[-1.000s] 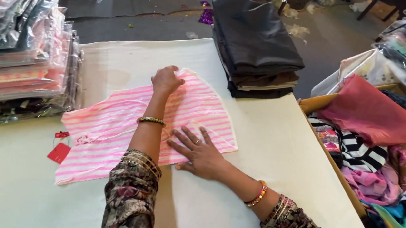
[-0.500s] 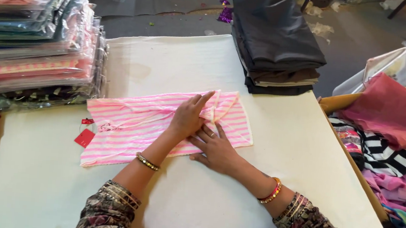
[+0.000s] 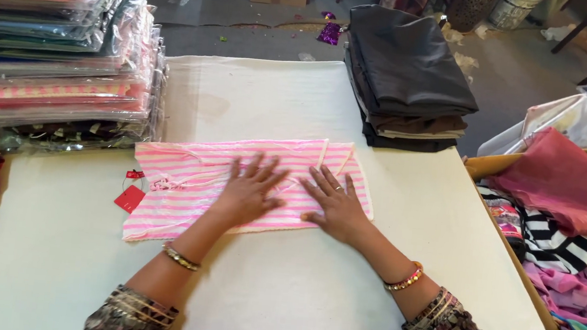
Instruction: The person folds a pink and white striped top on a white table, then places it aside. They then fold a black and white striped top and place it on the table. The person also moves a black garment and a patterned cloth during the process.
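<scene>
Pink striped top [image 3: 186,177] folded into a band on table [image 3: 295,307]; left hand [image 3: 248,193] and right hand [image 3: 336,204] flat, fingers spread, pressing it. Red tag [image 3: 129,199] sticks out; final fold looks undone.

Your table [image 3: 295,307] was covered in plain cream cloth. On it lay the pink striped garment [image 3: 186,177] with its red tag [image 3: 129,198], a stack of bagged clothes [image 3: 55,59] at far left, and folded dark fabrics [image 3: 407,76] at the far right corner.

Bagged garments [image 3: 55,59] stacked left, dark folded cloth [image 3: 407,76] behind, perhaps loose clothes [image 3: 557,230] right.
</scene>
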